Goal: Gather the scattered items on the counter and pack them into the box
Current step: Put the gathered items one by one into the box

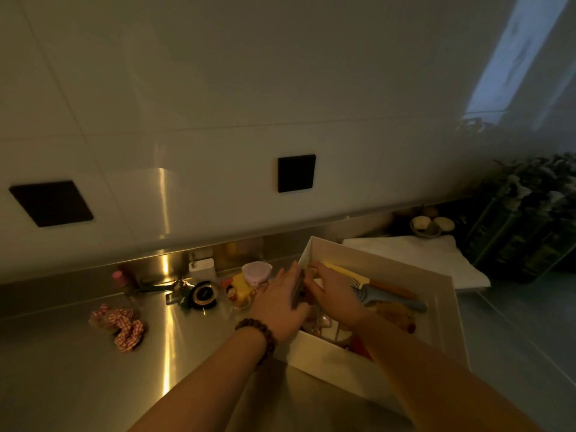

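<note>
A white open box point(442, 310) sits on the steel counter point(78, 369), right of centre. Inside it lie a yellow comb point(346, 275), a blue comb point(389, 299) and several small items. My left hand point(280, 304), with a bead bracelet on the wrist, grips the box's left wall, and a thin dark flat object point(297, 289) stands along it. My right hand point(335, 291) is inside the box, palm down on the items; what it holds is hidden. Left of the box on the counter lie a red-checked scrunchie point(120, 325), a round black case point(204, 294) and a pink-lidded jar point(257, 272).
A small pink-capped bottle point(118, 277), a white clip-like item point(202, 266) and a yellow doll figure point(237, 291) stand near the backsplash. A white cloth point(436, 257) lies behind the box, with a small dish point(428, 227) and a dark plant point(530, 219) at far right.
</note>
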